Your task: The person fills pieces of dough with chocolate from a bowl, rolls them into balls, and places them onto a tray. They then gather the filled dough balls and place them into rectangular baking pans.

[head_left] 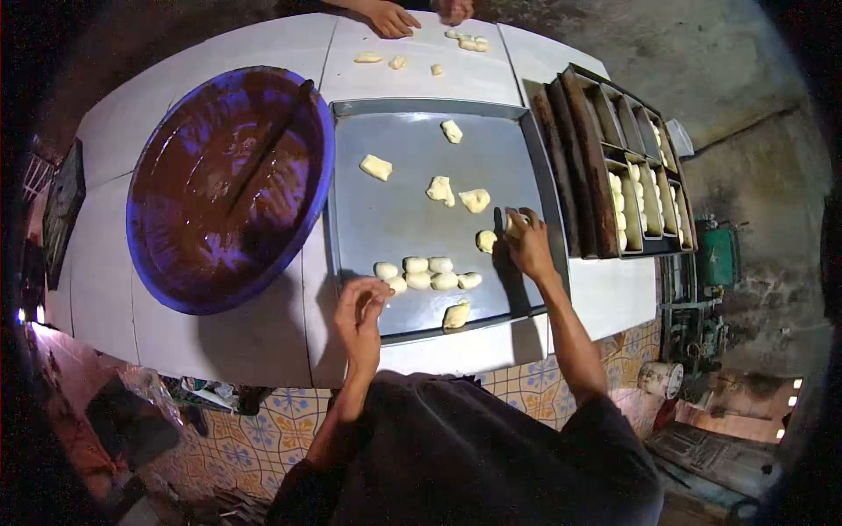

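Note:
A large metal tray (421, 337) lies before me with dough on it. My left hand (358, 317) is at its near left corner, fingers bent and apart from the thumb, fingertips against a smooth dough ball (398, 285) at the end of a cluster of rolled dough pieces (418, 280). On the right side, my right hand (531, 248) is closed over a dough piece (513, 225), mostly covered by the fingers. Beside it sits a small dough lump (486, 241). Rough dough pieces (440, 190) are scattered farther up, and another rough piece (456, 314) lies near the front edge.
A purple basin (326, 175) with brown contents and a dark stick (272, 145) stands left. At right are divided metal pans (605, 202) holding dough balls. Across the white table (254, 346), another person's hand (390, 17) is near more dough pieces (474, 42).

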`<state>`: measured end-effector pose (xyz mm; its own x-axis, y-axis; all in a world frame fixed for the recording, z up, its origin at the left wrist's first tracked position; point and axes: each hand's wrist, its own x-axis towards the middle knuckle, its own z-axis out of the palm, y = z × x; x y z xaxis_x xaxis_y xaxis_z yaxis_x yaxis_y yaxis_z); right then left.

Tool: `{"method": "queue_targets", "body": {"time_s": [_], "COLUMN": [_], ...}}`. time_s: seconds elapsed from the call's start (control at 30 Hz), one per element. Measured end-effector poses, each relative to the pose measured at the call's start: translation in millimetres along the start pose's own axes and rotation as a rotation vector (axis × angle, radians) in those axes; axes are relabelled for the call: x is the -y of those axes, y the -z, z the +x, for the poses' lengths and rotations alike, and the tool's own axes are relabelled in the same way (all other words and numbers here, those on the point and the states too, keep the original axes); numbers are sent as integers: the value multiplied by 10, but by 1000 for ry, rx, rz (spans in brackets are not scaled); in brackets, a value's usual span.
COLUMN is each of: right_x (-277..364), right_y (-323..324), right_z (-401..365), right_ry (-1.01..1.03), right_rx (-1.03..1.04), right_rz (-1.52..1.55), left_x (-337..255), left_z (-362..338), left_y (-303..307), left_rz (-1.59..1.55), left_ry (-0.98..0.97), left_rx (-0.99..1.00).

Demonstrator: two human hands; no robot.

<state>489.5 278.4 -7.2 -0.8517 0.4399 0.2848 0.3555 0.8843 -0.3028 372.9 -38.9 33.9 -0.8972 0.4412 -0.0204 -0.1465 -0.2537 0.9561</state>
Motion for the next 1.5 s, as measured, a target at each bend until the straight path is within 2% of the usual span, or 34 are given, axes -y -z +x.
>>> {"method": "queue_targets", "body": {"time_s": [0.03, 0.07, 0.13, 0.17, 0.2, 0.23, 0.27, 0.3, 0.33, 0.4, 0.43, 0.47, 0.53, 0.57, 0.6, 0.63, 0.67, 0.7, 0.73, 0.77, 0.8, 0.87, 0.9, 0.97, 1.03, 1.07, 1.13, 1.17, 1.2, 1.27, 1.3, 1.33, 1.4, 1.5], "right_x": [-117, -197, -78, 160, 601, 867, 1049, 1422, 1636, 2071, 2169, 2241, 2326, 2374, 2409, 2444, 2405, 2367, 2332, 2294, 2192, 2071, 2082, 2128, 2115, 2105, 2133, 2066, 2074, 2050, 2001, 1981, 1973, 1925], "right_y": [-68, -97, -32, 46, 270, 374, 388, 582, 534, 468, 477, 476, 431, 431, 459, 576, 582, 643, 709, 737, 678, 585, 587, 495, 485, 527, 726, 569, 610, 655, 630, 625, 609, 588], "right_z": [-5, -34, 107, 73, 128, 91, 10, -9, -69, -181, -200, -218, -257, -299, -329, -316, -339, -357, -377, -413, -450, -486, -499, -619, -623, -639, -597, -692, -693, -672, -689, -697, -722, -674], "right_ry": [92, 92, 4, -263, -394, -321, -199, -174, -54, -8, 54, 111, 173, 236, 292, 245, 257, 216, 175, 34, 195, 137, 143, 155, 135, 78, 154, 227, 242, 45, 4, 5, -24, 106], "right_rx": [-12, -26, 142, 78, 111, 177, 210, 323, 335, 228, 192, 150, 139, 238, 334, 475, 451, 441, 429, 433, 198, 271, 373, 397, 376, 375, 445, 449, 466, 551, 555, 555, 414, 404], "right_rz": [-201, -210, 119, 361, 568, 780, 886, 943, 1079, 1199, 1064, 928, 855, 810, 756, 787, 779, 750, 721, 769, 474, 633, 789, 768, 785, 783, 882, 831, 800, 815, 787, 786, 886, 892], "left_x": [-7, -18, -22, 1, 31, -31, -99, -122, -163, -222, -226, -271, -393, -216, -185, -160, -136, -116, -118, -110, -124, -144, -119, -70, -44, -38, -173, -55, 85, 286, -58, -53, -25, 40], "left_z": [-17, -13, -60, -85, -99, -126, -142, -155, -163, -194, -195, -191, -166, -170, -207, -191, -184, -199, -253, -253, -250, -287, -310, -318, -296, -298, -323, -360, -388, -390, -335, -278, -199, -221], "left_y": [-34, -50, -72, -43, -13, -27, -64, -89, -95, -76, -26, 27, 109, 245, 207, 180, 159, 176, 122, 170, 208, 137, 103, 97, 138, 138, 84, 117, 192, 325, 194, 181, 199, 177], "left_rz": [8, 16, -37, -3, 34, 62, 93, 57, 110, -43, -87, -76, -856, -736, -294, -242, -197, -305, -298, -378, -455, -675, -700, -718, -811, -807, -181, 5, 8, -141, -225, -225, -266, -346], "left_ry": [-3, -14, 44, 31, 16, 25, 39, 43, 8, 82, 159, 150, 477, 502, 463, 402, 344, 395, 445, 490, 538, 555, 544, 533, 586, 591, 677, 608, 615, 751, 847, 845, 842, 956], "left_rx": [68, 131, 177, 195, 208, 191, 181, 166, 183, 153, 128, 120, 194, 220, 85, 103, 121, 147, 11, 80, 147, 138, 189, 249, 482, 489, 383, 411, 414, 545, 613, 613, 913, 851]}}
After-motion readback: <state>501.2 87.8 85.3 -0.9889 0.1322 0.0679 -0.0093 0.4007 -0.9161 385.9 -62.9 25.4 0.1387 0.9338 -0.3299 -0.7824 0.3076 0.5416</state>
